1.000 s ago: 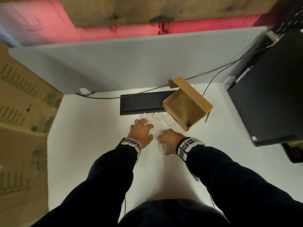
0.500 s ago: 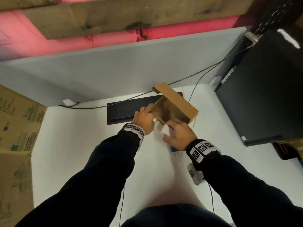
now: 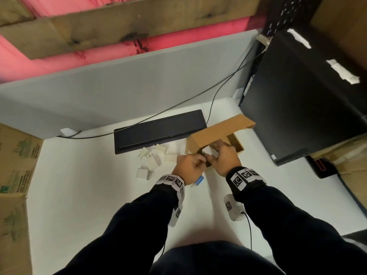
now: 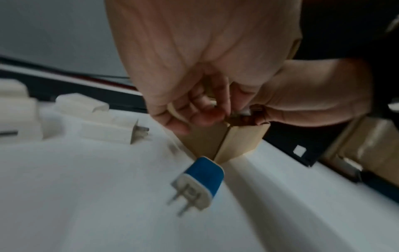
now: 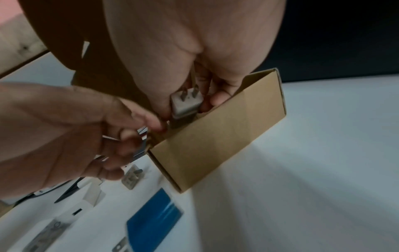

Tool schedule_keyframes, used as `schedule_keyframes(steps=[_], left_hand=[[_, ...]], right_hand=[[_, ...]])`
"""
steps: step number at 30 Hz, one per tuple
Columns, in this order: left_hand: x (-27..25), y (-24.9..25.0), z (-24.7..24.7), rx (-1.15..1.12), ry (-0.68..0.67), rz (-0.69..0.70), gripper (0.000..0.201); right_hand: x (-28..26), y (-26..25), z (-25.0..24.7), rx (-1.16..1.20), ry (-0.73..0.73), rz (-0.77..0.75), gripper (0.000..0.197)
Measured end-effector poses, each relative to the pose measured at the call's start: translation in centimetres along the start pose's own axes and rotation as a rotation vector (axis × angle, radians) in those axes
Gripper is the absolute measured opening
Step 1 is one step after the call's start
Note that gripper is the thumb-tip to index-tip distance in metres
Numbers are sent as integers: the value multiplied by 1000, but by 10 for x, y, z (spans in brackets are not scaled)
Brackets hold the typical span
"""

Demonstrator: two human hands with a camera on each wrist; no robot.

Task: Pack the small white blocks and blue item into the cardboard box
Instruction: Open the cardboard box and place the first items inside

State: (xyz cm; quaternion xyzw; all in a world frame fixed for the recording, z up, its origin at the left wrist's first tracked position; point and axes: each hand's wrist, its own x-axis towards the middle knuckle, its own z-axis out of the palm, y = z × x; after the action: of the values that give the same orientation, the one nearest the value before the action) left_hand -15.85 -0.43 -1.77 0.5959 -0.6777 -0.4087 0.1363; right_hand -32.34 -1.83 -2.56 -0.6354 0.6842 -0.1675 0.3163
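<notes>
The open cardboard box [image 3: 216, 133] sits on the white table, lid flap raised at the back. My left hand [image 3: 200, 162] grips the box's near corner [image 4: 224, 136]. Over the box opening [image 5: 218, 134], my right hand [image 3: 213, 153] pinches a white block [image 5: 186, 104], prongs pointing towards the wrist. Several more white blocks [image 3: 153, 158] lie loose to the left of the box [image 4: 108, 126]. The blue item [image 3: 199, 180], a blue and white plug [image 4: 202, 179], lies on the table below my left wrist, just in front of the box corner [image 5: 155, 220].
A flat black bar [image 3: 158, 132] lies behind the blocks against a grey partition [image 3: 119, 92], with a cable along it. A black computer case [image 3: 297, 106] stands right of the box. Large cardboard cartons [image 3: 15, 175] line the left edge. A small white device [image 3: 232, 209] hangs under my right forearm.
The box has come down from a tilt to lie flat, further right. My right hand has carried a white block from below the box up over its opening. My left hand has shifted to the near corner.
</notes>
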Motion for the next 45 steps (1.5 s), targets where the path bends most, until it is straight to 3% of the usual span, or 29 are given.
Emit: schedule_keyframes(steps=[2,4,8,10,12,15,17,20,25,32,39,42,45], left_hand=[[3,4,-2,-187,174,-135,7],[10,4,-5,-269,339,-248,24],[30,1,-15,-338,470,-316,27],[41,-5,-20,-338,426,-284,29],[50,-11,-25,-324,289,-242,33],[58,-11,-32,-284,57,-245,53],[61,-8,-31,-282,0,-244,62],[62,-8,-26,-318,6,-220,67],[61,-15,-23,-345,-5,-212,66],[56,-15,-24,-414,-26,-214,68],[51,-16,-21,-366,-28,-216,74],[48,-18,-23,-318,-11,-178,72],[40,-22,-24,-286,34,-118,66]], right_hand=[[0,0,1,21,1,12,36],[2,2,0,-2,-22,34,31],[15,4,1,-30,-88,79,28],[21,4,3,-42,-100,84,30],[26,4,4,-54,-122,91,32],[34,0,5,-31,-130,98,32],[40,-4,9,-4,-133,112,38],[48,-12,14,70,-148,145,40],[63,-18,20,116,-127,160,21],[62,-5,26,-3,-207,224,17],[67,-7,31,27,-157,202,10],[60,-8,25,22,-124,143,11],[39,-12,13,51,8,-31,13]])
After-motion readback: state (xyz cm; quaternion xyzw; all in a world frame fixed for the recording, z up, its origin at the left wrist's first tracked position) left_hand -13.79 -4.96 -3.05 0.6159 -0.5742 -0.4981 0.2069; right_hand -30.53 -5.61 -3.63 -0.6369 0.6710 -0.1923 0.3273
